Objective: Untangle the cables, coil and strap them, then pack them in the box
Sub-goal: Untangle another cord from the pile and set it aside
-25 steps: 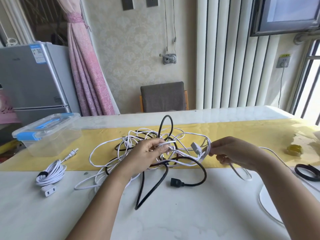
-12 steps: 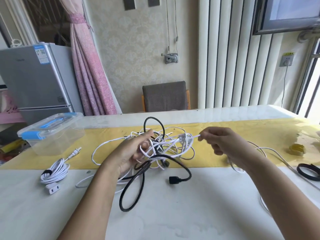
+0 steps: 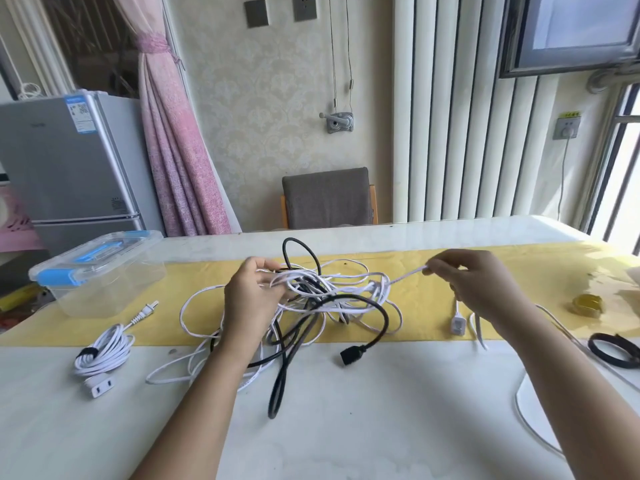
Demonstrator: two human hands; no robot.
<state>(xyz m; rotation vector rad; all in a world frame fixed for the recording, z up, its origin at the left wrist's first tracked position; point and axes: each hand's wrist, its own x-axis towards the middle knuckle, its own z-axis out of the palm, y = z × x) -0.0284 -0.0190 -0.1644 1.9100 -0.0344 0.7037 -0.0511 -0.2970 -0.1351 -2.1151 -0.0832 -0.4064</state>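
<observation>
- The tangle of cables point(image 3: 332, 292) lies mid-surface, half on the yellow runner point(image 3: 426, 327) and half on the pale surface point(image 3: 381, 427); thin white loops are knotted with a thicker black cable point(image 3: 280, 386).
- The black cable arches up at the tangle's 12 o'clock, and its black connector point(image 3: 351, 355) rests on the surface at 5 o'clock.
- The left hand point(image 3: 252, 292) is at the tangle's 9 o'clock, fingers curled round a bunch of white loops and lifting them.
- The right hand point(image 3: 478, 282) is at 3 o'clock, pinching a white strand point(image 3: 405, 277) drawn taut from the knot.
- A white connector point(image 3: 457, 323) hangs on its lead under the right hand, just above the runner.
- At 8 o'clock, well apart, a coiled white cable point(image 3: 104, 346) lies bound with a black strap point(image 3: 85, 353), its plug end beside it.
- At 9 to 10 o'clock stands the clear box point(image 3: 104, 285), its blue-latched lid on.
- At 4 o'clock, near the edge, lies a loose black strap loop point(image 3: 611, 351); a yellowish tape roll point(image 3: 587, 304) sits at 3 o'clock.
- A grey chair point(image 3: 327, 199) stands beyond the surface at 12 o'clock.
</observation>
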